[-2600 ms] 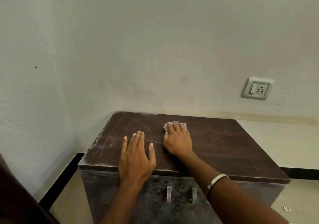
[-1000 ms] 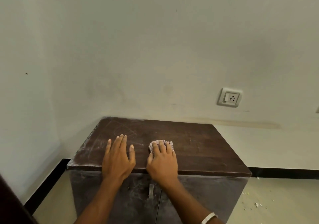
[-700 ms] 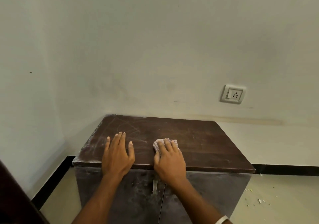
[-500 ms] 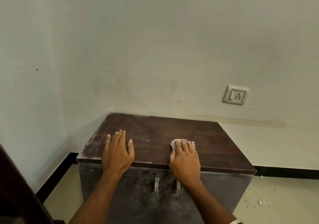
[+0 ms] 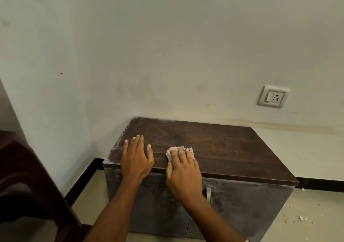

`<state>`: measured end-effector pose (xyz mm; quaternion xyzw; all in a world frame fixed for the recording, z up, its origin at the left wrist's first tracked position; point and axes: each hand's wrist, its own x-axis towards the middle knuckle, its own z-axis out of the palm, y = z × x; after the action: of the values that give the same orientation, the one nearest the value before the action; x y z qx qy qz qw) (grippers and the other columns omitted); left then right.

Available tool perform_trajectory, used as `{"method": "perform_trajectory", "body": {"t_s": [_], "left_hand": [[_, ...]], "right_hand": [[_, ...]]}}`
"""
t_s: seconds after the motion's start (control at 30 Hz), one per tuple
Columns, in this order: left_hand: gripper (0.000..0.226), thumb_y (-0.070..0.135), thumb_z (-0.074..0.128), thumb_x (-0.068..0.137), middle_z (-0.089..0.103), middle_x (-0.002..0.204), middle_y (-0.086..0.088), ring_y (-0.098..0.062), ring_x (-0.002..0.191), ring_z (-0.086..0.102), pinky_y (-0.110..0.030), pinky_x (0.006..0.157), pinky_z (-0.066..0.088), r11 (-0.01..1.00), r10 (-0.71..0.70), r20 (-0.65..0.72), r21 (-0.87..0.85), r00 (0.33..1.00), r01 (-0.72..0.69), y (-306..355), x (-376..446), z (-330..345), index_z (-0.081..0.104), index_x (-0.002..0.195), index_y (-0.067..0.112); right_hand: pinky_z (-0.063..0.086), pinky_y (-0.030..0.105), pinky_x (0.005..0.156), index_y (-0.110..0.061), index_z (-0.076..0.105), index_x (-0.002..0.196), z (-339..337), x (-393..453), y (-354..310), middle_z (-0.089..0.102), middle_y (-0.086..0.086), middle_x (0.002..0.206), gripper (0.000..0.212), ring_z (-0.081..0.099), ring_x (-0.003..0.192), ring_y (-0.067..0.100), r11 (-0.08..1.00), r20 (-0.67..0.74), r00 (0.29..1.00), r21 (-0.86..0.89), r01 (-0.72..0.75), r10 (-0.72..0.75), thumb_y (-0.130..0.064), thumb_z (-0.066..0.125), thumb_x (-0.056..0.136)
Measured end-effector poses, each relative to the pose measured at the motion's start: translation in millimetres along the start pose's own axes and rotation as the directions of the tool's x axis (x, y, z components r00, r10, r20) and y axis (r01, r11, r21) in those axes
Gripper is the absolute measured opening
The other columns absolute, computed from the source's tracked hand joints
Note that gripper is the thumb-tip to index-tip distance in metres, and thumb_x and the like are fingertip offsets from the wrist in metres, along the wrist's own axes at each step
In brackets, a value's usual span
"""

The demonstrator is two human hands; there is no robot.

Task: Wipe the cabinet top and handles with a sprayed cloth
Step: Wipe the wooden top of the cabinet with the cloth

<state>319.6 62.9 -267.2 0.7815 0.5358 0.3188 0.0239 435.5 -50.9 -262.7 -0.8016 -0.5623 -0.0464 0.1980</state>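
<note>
The checked cloth (image 5: 179, 153) lay near the cabinet top's (image 5: 232, 148) front edge, pressed flat under the right hand's (image 5: 183, 172) straight fingers for wiping. The left hand (image 5: 136, 159) rested spread nearby, apparently bracing. One door handle (image 5: 208, 194) showed below.

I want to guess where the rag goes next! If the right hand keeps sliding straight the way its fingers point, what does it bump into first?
Probably nothing on the cabinet top: ahead of the right hand and its cloth lies bare wood, then the wall behind, though depth is hard to judge.
</note>
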Motion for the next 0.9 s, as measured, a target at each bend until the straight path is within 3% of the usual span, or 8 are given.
{"method": "perform_trajectory", "body": {"t_s": [0.17, 0.33, 0.57, 0.73, 0.9], "left_hand": [[0.066, 0.042, 0.024, 0.091, 0.044, 0.148, -0.011, -0.022, 0.14, 0.035, -0.039, 0.122, 0.012, 1.0, -0.016, -0.013, -0.001, 1.0, 0.016, -10.9, 3.9, -3.5, 0.043, 0.142, 0.004], [0.066, 0.043, 0.023, 0.091, 0.044, 0.148, -0.011, -0.021, 0.14, 0.035, -0.038, 0.122, 0.011, 0.999, -0.033, -0.016, -0.015, 0.999, 0.033, -17.2, 5.7, -5.4, 0.043, 0.142, 0.005], [0.066, 0.042, 0.023, 0.09, 0.043, 0.149, -0.01, -0.02, 0.141, 0.033, -0.036, 0.122, 0.009, 0.999, -0.042, -0.022, -0.007, 0.999, 0.041, -17.7, 5.6, -3.3, 0.042, 0.142, 0.007], [0.065, 0.043, 0.023, 0.091, 0.044, 0.148, -0.009, -0.019, 0.141, 0.034, -0.037, 0.122, 0.01, 0.999, -0.044, -0.028, -0.002, 0.999, 0.044, -19.0, 6.4, -0.6, 0.042, 0.142, 0.008], [0.063, 0.042, 0.026, 0.093, 0.046, 0.147, -0.01, -0.021, 0.14, 0.036, -0.038, 0.122, 0.012, 0.999, -0.032, -0.027, 0.006, 0.999, 0.032, -20.2, 6.8, 0.7, 0.043, 0.142, 0.006]], "right_hand": [[0.01, 0.039, 0.123, -0.026, 0.021, 0.154, -9.6, -2.7, 24.4, 0.017, 0.001, 0.163, 0.056, 0.009, 0.151, 0.021, 0.994, -0.029, 0.994, -0.04, -0.104, 0.102, -0.042, 0.025, 0.101], [0.007, 0.042, 0.123, -0.022, 0.017, 0.155, -8.2, -2.0, 6.4, 0.014, 0.006, 0.163, 0.056, 0.007, 0.151, 0.026, 0.989, -0.023, 0.99, -0.054, -0.137, 0.136, -0.04, 0.023, 0.102], [0.004, 0.046, 0.122, -0.019, 0.017, 0.155, 10.8, 6.4, -47.0, 0.01, 0.011, 0.163, 0.057, 0.003, 0.151, 0.031, 1.0, 0.034, 0.999, -0.004, -0.004, 0.004, -0.039, 0.026, 0.102], [0.007, 0.043, 0.122, -0.021, 0.021, 0.154, 13.2, 8.4, -43.0, 0.015, 0.008, 0.163, 0.057, 0.007, 0.151, 0.027, 0.998, 0.019, 0.998, 0.019, 0.052, -0.052, -0.04, 0.026, 0.101], [0.01, 0.041, 0.123, -0.023, 0.021, 0.154, -1.5, 5.9, -1.6, 0.017, 0.006, 0.163, 0.056, 0.009, 0.151, 0.024, 0.999, 0.007, 0.999, -0.019, -0.04, 0.04, -0.041, 0.025, 0.101]]}}
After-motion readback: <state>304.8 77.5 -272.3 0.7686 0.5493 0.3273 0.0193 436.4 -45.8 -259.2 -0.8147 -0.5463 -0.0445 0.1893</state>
